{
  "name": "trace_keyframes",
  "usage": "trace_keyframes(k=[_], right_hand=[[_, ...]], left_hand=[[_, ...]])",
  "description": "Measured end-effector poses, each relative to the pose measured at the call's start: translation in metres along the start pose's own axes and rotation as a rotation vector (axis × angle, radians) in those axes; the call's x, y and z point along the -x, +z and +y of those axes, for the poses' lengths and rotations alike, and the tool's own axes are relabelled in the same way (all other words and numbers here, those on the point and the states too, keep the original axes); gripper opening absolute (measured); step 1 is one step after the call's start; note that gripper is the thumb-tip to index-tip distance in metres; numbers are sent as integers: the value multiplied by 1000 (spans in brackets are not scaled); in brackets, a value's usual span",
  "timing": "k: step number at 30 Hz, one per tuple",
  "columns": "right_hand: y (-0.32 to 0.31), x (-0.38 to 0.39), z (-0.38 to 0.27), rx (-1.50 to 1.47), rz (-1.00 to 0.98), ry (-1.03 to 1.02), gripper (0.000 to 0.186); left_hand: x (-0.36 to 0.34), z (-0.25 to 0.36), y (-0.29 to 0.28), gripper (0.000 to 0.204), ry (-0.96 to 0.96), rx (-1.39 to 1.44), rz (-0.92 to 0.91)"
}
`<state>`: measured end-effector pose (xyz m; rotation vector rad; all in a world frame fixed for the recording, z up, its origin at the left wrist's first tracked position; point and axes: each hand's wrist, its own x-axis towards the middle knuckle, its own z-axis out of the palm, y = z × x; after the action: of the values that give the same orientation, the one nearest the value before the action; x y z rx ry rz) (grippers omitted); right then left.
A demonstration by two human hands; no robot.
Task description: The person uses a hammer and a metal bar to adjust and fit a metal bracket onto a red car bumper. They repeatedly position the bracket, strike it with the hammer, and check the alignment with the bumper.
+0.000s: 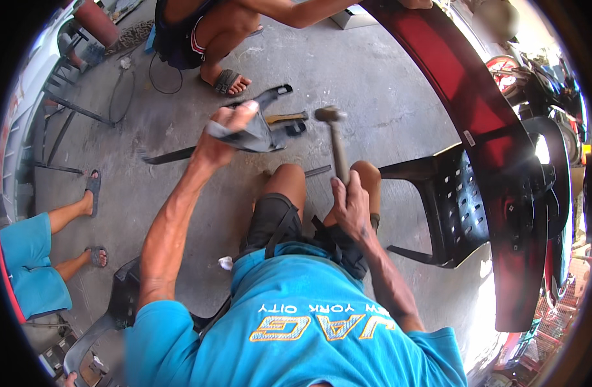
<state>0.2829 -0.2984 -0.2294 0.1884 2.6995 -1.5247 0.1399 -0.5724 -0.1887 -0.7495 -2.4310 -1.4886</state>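
My left hand (230,134) is closed around a dark, forked bracket-like part (276,138), slightly blurred, held out above the floor in front of my knees. One arm of the part reaches away toward the squatting person, and a long thin strip sticks out to the left. A yellowish-brown piece (285,119) shows between its arms. In my right hand (352,205) is a hammer (338,147), gripped near the lower end of its handle. Its head is up, just right of the bracket part and apart from it in this view.
Another person squats (225,35) ahead, one arm reaching to a long dark-red panel (450,84). That panel leans over a black plastic chair (460,200) on my right. Someone's legs in teal shorts (35,264) are at left. A black metal stand (70,106) stands far left.
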Motion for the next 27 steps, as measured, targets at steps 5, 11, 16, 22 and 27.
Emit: trace_keyframes(k=[5, 11, 16, 22, 27], right_hand=[[-10, 12, 16, -39, 220, -158, 28], [5, 17, 33, -406, 167, 188, 32], [43, -33, 92, -145, -29, 407, 27], [92, -84, 126, 81, -156, 472, 33], [129, -83, 163, 93, -141, 467, 42]], left_hand=[[-3, 22, -6, 54, -673, 488, -42], [-7, 29, -12, 45, -520, 469, -68], [13, 15, -23, 38, -219, 215, 162], [98, -93, -43, 33, -461, 1043, 458], [34, 79, 14, 56, 104, 199, 67]])
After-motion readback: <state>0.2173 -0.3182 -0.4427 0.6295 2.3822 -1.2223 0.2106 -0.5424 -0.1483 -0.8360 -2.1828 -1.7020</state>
